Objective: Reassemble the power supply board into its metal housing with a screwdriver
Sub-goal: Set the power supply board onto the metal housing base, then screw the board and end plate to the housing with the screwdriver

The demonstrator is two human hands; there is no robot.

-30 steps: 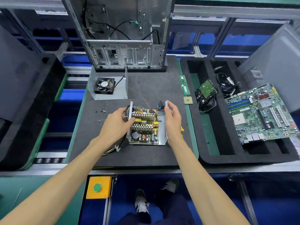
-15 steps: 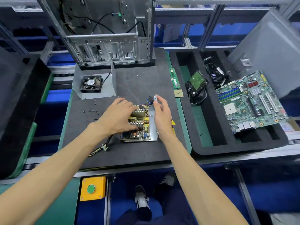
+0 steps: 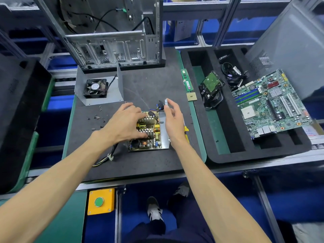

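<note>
The power supply board (image 3: 149,133), yellow with silver heat sinks, lies in its open metal housing (image 3: 164,130) on the dark mat. My left hand (image 3: 125,122) lies over the board's left half, with its fingers curled down onto it and its thumb at the board's near side. My right hand (image 3: 173,120) holds the housing's right wall, thumb and fingers pinching its upper end. A yellow-handled screwdriver (image 3: 186,132) lies on the mat just right of the housing, mostly hidden by my right wrist. Several loose screws (image 3: 98,118) are scattered to the left.
A metal cover with a black fan (image 3: 96,88) stands behind the screws. An open computer case (image 3: 112,34) stands at the back. A RAM stick (image 3: 186,79) and a CPU (image 3: 191,97) lie at the mat's right edge. The foam tray (image 3: 226,151) holds a hard drive (image 3: 211,85), cables and a motherboard (image 3: 271,104).
My left hand left the housing's left wall and moved over the board. The board has settled lower into the housing. My right hand stays on the right wall. The camera tilted.
</note>
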